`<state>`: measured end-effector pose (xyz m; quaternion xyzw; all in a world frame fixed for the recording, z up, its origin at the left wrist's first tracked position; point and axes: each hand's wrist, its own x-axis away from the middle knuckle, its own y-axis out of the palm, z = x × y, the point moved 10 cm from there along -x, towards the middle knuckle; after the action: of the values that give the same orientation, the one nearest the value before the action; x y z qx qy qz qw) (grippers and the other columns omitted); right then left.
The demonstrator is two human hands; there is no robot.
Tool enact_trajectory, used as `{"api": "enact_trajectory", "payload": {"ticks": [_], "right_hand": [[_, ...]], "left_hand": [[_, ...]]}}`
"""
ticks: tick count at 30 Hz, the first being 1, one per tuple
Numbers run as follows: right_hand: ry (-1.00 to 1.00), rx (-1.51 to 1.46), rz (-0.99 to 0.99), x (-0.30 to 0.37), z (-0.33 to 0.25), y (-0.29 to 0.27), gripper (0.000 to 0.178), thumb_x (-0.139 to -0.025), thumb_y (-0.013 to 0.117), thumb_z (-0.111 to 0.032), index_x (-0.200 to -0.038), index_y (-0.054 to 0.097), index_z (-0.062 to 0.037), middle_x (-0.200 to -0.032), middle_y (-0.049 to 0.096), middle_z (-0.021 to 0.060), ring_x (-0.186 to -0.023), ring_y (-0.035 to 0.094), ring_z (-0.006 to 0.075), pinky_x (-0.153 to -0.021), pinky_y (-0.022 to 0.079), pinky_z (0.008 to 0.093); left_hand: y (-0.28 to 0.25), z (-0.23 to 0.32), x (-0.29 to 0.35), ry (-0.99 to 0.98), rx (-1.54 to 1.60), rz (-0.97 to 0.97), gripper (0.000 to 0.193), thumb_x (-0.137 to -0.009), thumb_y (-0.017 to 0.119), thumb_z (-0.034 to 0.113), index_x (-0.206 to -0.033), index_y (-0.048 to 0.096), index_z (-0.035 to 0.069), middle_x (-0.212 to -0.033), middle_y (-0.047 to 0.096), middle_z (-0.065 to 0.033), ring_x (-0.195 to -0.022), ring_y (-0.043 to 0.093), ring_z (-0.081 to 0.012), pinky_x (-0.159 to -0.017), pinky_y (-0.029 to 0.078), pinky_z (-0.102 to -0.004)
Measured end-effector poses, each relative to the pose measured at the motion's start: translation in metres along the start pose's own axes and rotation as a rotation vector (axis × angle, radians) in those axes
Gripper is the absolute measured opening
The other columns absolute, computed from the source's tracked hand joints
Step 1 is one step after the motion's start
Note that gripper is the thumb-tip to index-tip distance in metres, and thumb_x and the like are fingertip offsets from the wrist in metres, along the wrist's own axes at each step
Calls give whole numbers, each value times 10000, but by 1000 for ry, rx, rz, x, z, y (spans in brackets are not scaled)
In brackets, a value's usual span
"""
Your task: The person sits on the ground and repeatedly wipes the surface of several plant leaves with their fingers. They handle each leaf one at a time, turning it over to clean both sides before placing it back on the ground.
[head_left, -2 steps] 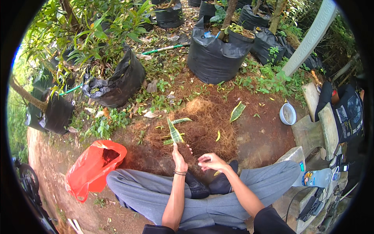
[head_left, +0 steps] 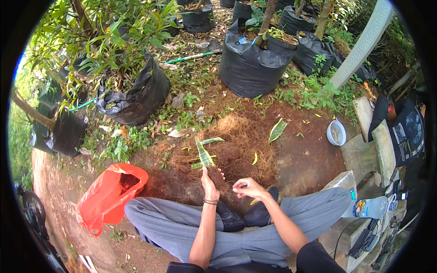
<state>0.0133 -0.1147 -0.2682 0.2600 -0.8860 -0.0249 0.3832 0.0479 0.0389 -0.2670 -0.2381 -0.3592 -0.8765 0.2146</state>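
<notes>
My left hand (head_left: 209,186) is closed around the base of a snake plant leaf (head_left: 203,153), green with yellow edges, which stands upright from the grip. Brown fibre bunches at the leaf's base, between thumb and fingers. To its right, a little apart, my right hand (head_left: 249,188) has its fingertips pinched together; whatever they hold is too small to make out. Just beyond my hands lies a spread of brown coconut fibre (head_left: 236,143). On it rests another snake plant leaf (head_left: 212,140), and a further leaf piece (head_left: 277,130) lies to the right.
A red plastic bag (head_left: 107,195) with dark brown stuff inside sits at my left. A white bowl (head_left: 336,133) stands at the right, near concrete blocks (head_left: 362,157) and a water container (head_left: 371,208). Black planter bags (head_left: 255,68) line the far side. Another person sits at far right.
My right hand has shifted very slightly to the right, its fingers still pinched. The left hand and the leaf have stayed in place.
</notes>
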Motion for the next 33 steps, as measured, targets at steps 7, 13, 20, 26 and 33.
{"api": "enact_trajectory", "payload": {"ticks": [7, 13, 20, 26, 33], "right_hand": [[-73, 184, -30, 13, -29, -21, 182, -850, 697, -188, -895, 668, -14, -784, 651, 26, -649, 598, 86, -608, 515, 246], [-64, 313, -237, 37, -45, -6, 160, -833, 700, -156, -870, 679, -2, -756, 669, 50, -651, 612, 94, -603, 518, 251], [-38, 243, -243, 64, -61, -35, 161, -825, 710, -135, -879, 684, 14, -768, 679, 69, -678, 629, 108, -608, 522, 255], [-1189, -541, -298, 261, -223, -79, 183, -761, 703, -71, -698, 559, 22, -546, 514, 98, -414, 474, 155, -374, 411, 282], [-1087, -228, -58, 264, -238, -60, 182, -797, 698, -50, -904, 604, 63, -676, 595, 134, -507, 562, 170, -458, 459, 272]], "left_hand": [[-1, 0, -8, -18, 3, 41, 486, -943, 436, 509, -981, 555, 39, -794, 633, -97, -647, 626, -203, -551, 535, -332], [-4, 2, -10, -4, 46, 33, 486, -948, 430, 500, -986, 545, 29, -797, 630, -106, -645, 625, -213, -549, 534, -334], [-2, 7, -10, 8, 102, -9, 487, -947, 430, 504, -989, 545, 34, -810, 628, -106, -656, 620, -217, -565, 528, -338], [-5, 0, -6, -52, 61, 20, 479, -937, 450, 513, -983, 551, 47, -814, 630, -106, -673, 626, -219, -571, 528, -336], [18, -4, -5, -57, 48, -70, 490, -939, 447, 512, -995, 558, 38, -805, 639, -103, -658, 634, -209, -561, 540, -340]]}}
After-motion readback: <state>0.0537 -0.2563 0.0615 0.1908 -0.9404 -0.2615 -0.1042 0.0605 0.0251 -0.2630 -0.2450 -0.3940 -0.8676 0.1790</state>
